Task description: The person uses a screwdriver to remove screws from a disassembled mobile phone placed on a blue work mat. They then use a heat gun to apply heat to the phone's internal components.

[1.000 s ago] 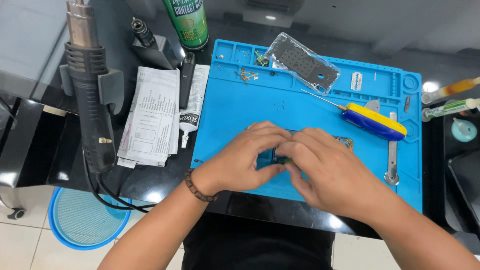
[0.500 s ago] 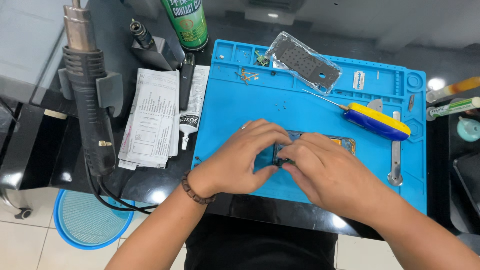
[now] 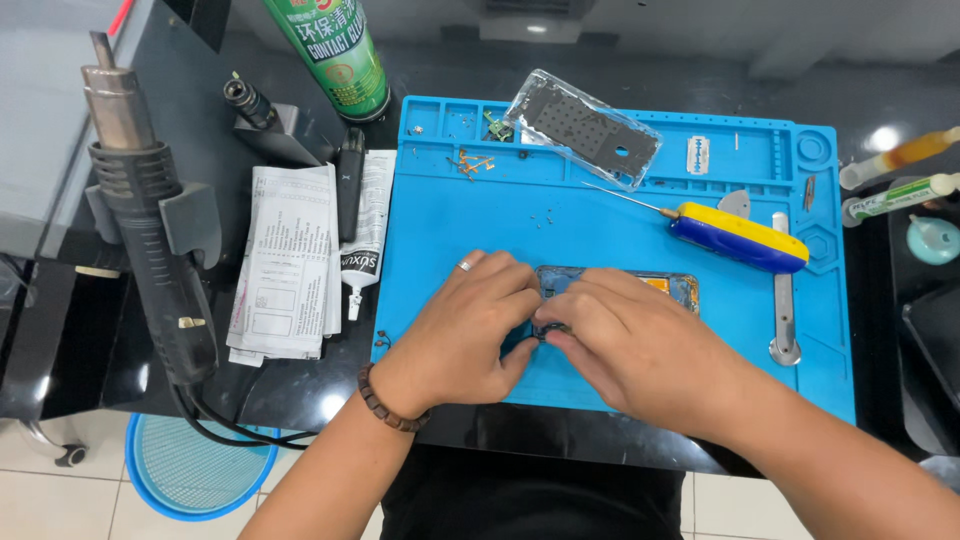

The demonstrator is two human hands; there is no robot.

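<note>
Blue silicone repair mat [image 3: 460,230] covered most of the dark surface [image 3: 300,400] in the head view, and I had both hands down at its near edge. My left hand [image 3: 465,335], with a ring and a brown bead bracelet at the wrist, met my right hand [image 3: 625,350] over an opened dark phone frame with a blue rim [image 3: 665,288]. That frame lay flat on the mat directly under my hands, its long axis running left to right, with only the right end showing past my knuckles. The fingertips of both hands were pressed close together at the frame's left end, pinching a small dark part [image 3: 548,330] between them; I could not tell exactly what it was. Both hands sat equally near, the left covering the end, the right lying along the body.

Farther back, well apart, lay a yellow-and-blue handled screwdriver [image 3: 735,237], a clear plastic phone back cover [image 3: 582,128], and a flat metal pry tool [image 3: 783,300]. Off the mat to the left were folded white paper sheets [image 3: 285,262], a black hot-air gun [image 3: 155,230] and a green spray can [image 3: 335,50].
</note>
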